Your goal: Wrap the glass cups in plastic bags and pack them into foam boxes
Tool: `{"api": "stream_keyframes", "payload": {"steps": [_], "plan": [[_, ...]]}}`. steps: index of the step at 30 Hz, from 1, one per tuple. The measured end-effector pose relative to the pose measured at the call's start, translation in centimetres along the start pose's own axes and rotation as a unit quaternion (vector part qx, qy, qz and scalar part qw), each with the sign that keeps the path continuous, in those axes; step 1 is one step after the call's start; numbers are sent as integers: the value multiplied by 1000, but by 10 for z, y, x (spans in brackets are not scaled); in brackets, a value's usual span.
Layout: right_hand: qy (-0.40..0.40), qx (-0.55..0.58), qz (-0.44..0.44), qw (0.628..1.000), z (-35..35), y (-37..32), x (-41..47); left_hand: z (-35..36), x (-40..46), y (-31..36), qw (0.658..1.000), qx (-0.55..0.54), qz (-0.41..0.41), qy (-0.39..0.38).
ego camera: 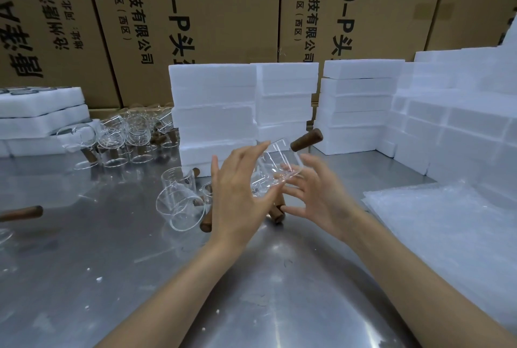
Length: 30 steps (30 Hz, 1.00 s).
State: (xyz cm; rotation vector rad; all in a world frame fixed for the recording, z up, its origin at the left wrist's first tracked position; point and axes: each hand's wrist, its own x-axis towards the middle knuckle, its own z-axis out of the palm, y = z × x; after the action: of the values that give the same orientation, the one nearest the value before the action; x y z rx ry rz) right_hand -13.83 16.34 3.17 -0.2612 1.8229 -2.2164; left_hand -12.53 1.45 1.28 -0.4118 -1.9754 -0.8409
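Brown cartons [195,12] line the far wall behind a steel table [112,277] stacked with white foam boxes [215,112] at centre and right, a sheet pile of plastic bags [436,224] near right. Both hands are raised at centre around a tilted glass cup [279,163] with a wooden handle [306,139]: the left hand [237,194] has straight fingers against its side, the right hand [319,194] spreads relaxed fingers under it. More glass cups [126,135] crowd the far left.

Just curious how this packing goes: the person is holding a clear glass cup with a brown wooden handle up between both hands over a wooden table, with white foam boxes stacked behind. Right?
Nearly. The table is shiny bare metal, not wooden. The rest holds in the head view: both hands, left and right, hold the clear glass cup with a brown wooden handle above it, with white foam boxes stacked behind.
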Motion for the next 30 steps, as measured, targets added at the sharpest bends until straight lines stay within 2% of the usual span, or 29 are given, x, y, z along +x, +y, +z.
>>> {"api": "stream_keyframes", "payload": {"steps": [6,9,11,14,16,20,22,24,26,30], "plan": [[74,-86,-92,989,-1,6,-1,1,-1,-1,999,23,29,-25],[83,-61,-104,989,-7,7,3,0,1,5,995,-60,25,-69],[70,-49,-98,992,-10,7,5,-3,3,13,979,-161,-61,-113],[43,-51,-92,994,-14,4,6,-5,4,20,909,-304,-225,-173],[17,-69,-84,994,-16,2,5,-3,4,20,879,-348,-265,-190],[-29,-80,-46,995,-19,-3,0,1,1,18,861,-380,-283,-187],[16,-30,-33,999,-20,-8,-2,4,-2,16,853,-389,-291,-188],[134,-18,-31,990,-24,-10,0,9,-6,13,847,-393,-296,-199],[230,-76,-35,970,-29,-8,2,15,-10,12,844,-390,-287,-230],[305,-204,-87,926,-38,0,8,24,-15,11,875,-315,-237,-282]]}}
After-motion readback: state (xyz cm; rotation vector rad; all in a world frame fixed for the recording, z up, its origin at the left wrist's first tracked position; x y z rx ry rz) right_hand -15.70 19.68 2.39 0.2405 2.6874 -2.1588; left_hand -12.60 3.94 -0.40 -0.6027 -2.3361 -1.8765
